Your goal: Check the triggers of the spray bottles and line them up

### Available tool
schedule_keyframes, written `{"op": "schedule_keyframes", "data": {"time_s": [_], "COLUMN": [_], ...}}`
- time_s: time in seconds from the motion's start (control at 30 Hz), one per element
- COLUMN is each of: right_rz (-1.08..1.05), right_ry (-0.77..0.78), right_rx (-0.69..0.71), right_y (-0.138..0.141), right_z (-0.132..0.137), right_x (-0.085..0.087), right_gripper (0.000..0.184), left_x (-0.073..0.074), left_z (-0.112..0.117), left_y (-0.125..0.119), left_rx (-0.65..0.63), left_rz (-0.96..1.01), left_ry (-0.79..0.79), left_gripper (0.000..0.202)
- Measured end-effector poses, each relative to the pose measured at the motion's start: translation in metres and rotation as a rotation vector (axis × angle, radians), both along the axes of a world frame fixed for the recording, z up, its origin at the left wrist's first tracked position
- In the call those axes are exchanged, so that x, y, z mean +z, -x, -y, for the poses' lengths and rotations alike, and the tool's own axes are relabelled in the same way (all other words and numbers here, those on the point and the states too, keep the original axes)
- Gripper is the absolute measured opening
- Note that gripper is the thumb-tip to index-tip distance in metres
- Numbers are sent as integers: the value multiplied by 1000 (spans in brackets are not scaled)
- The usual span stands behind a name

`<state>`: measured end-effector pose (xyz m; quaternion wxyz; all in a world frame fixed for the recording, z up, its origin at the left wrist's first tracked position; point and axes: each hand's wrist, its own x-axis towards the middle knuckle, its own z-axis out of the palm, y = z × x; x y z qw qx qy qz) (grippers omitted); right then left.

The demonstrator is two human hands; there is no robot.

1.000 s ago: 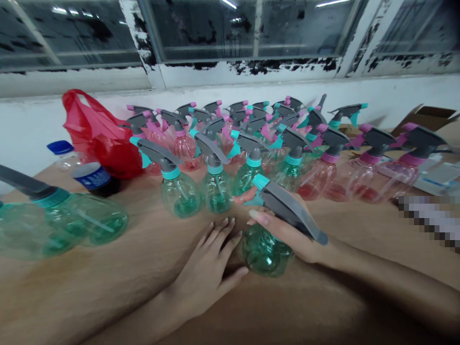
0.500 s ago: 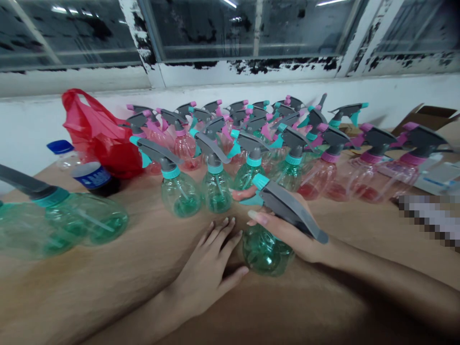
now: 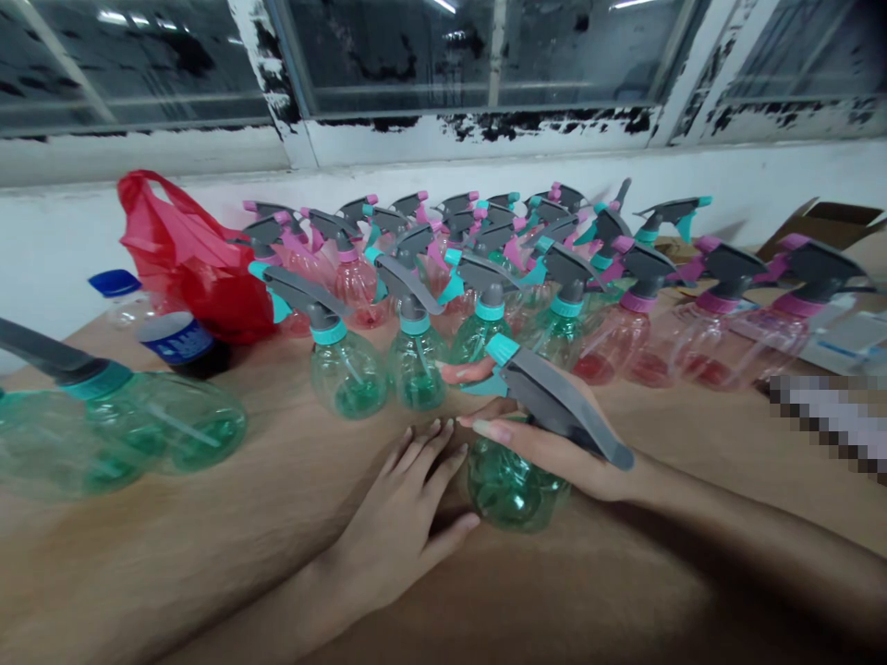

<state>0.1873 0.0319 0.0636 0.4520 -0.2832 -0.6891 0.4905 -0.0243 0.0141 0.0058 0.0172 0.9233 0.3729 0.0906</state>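
A green-tinted spray bottle (image 3: 516, 494) with a grey and turquoise trigger head (image 3: 554, 397) stands upright at the middle front of the table. My right hand (image 3: 589, 476) curls around its neck below the head. The thumb lies across the near side, while a finger reaches past the turquoise trigger; the palm side is hidden. Flat on the table just left of that bottle, my left hand (image 3: 392, 517) has its fingers apart and holds nothing. Its fingertips come near another green spray bottle (image 3: 420, 369).
Behind are crowded rows of spray bottles, including a pink one (image 3: 616, 342) at right. Several green ones (image 3: 166, 425) stand left. A red plastic bag (image 3: 208, 268), a dark drink bottle (image 3: 184, 346) and a cardboard box (image 3: 824, 231) are near the wall.
My right thumb and fingers have shifted slightly left and lower around the bottle's neck. The bottle stays in the same spot, and my left hand has not visibly moved.
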Motion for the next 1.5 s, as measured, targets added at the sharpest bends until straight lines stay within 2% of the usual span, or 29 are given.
{"op": "schedule_keyframes", "data": {"time_s": [0.33, 0.5, 0.63, 0.73, 0.83, 0.97, 1.13, 1.5], "right_rz": [69, 25, 61, 122, 135, 89, 134, 61], "right_ry": [-48, -35, -63, -125, -146, -68, -76, -26], "right_rx": [-78, -95, -190, -260, -236, -179, -190, -168], "right_y": [1, 5, 5, 3, 3, 5, 4, 6], "right_z": [3, 4, 5, 6, 6, 4, 4, 5], "right_x": [10, 13, 12, 12, 11, 9, 7, 3], "right_gripper": [26, 25, 12, 9, 12, 24, 22, 24], "left_x": [0, 1, 3, 4, 4, 3, 2, 4], "left_z": [0, 1, 1, 0, 0, 0, -1, 1], "left_y": [0, -1, -1, -2, -2, -2, -2, -2], "left_rx": [-8, 1, -2, 0, 0, -6, 0, 3], "left_rz": [16, 19, 0, -6, -2, 3, 2, -7], "left_ry": [9, 9, 26, 33, 29, 30, 31, 27], "left_gripper": [57, 55, 57, 57, 58, 57, 57, 56]}}
